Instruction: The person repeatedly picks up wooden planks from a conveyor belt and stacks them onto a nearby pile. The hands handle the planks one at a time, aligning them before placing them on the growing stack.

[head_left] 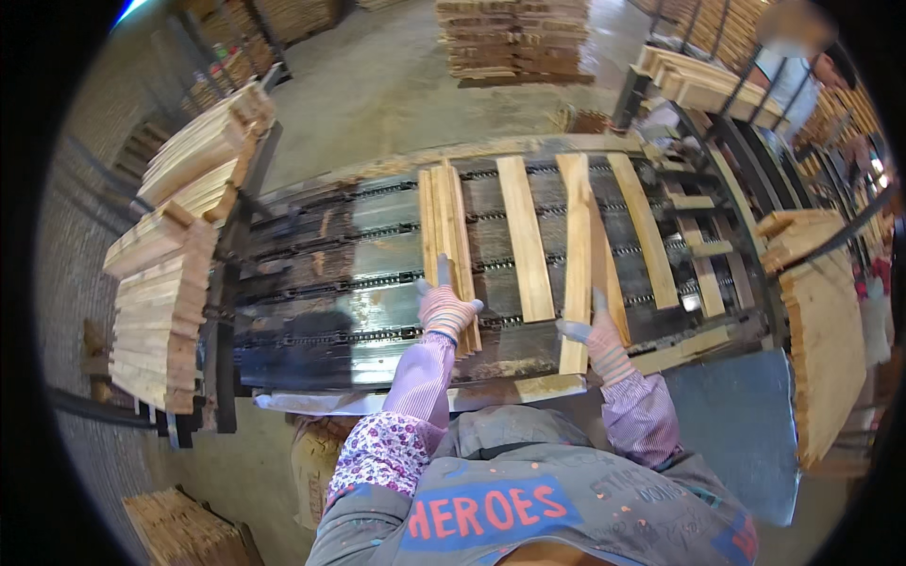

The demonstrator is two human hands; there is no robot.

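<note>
My left hand (446, 309), in a striped knit glove with grey fingertips, grips a close-set group of narrow wooden boards (440, 217) near their lower end. Its thumb lies along the right side and one finger points up the boards. My right hand (607, 347), gloved alike, holds the lower part of a pale wooden board (577, 236), thumb across its face. A second board (606, 269) lies partly beneath that one, at a slant. Between my hands a single board (525, 236) rests on the chain conveyor (387, 255); another board (645, 226) lies farther right.
Stacked boards (162, 311) fill a rack at the left. Pale wood (821, 321) stands at the right, beside a dark sheet (741, 434). A large wood stack (514, 42) is on the floor beyond. Another person (793, 80) is at the far right.
</note>
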